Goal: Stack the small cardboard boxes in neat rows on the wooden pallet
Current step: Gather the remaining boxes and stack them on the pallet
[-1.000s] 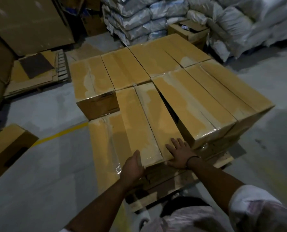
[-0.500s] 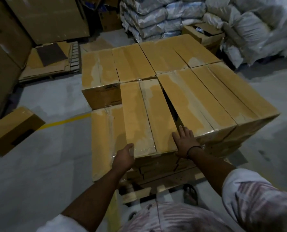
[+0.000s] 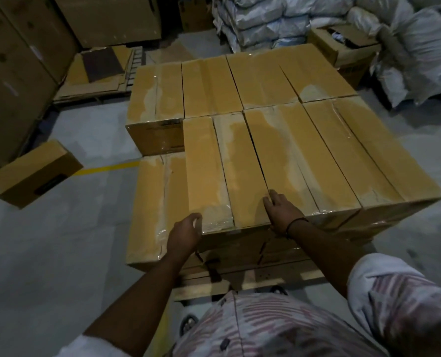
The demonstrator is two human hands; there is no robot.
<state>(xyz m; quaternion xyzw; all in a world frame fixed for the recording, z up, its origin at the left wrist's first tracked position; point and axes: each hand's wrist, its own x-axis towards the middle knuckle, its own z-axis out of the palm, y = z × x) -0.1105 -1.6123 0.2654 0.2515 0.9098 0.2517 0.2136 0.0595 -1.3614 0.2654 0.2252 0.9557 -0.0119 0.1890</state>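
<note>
We have the left grip (image 3: 184, 234) curled round the near-left corner of the box (image 3: 204, 171) in the near row on the pallet (image 3: 253, 279), right grip (image 3: 282, 215) flat-fingered on its right seam, hard against the neighbour box (image 3: 286, 155); loose box (image 3: 34, 173) on floor left, sacks (image 3: 265, 19) behind.

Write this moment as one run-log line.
box: top layer, near row | left hand: grips its near corner | right hand: rests on its right edge | pallet: under stack

tan boxes (image 3: 265, 150), yellow floor line (image 3: 108, 167), striped shirt (image 3: 278, 328)
</note>
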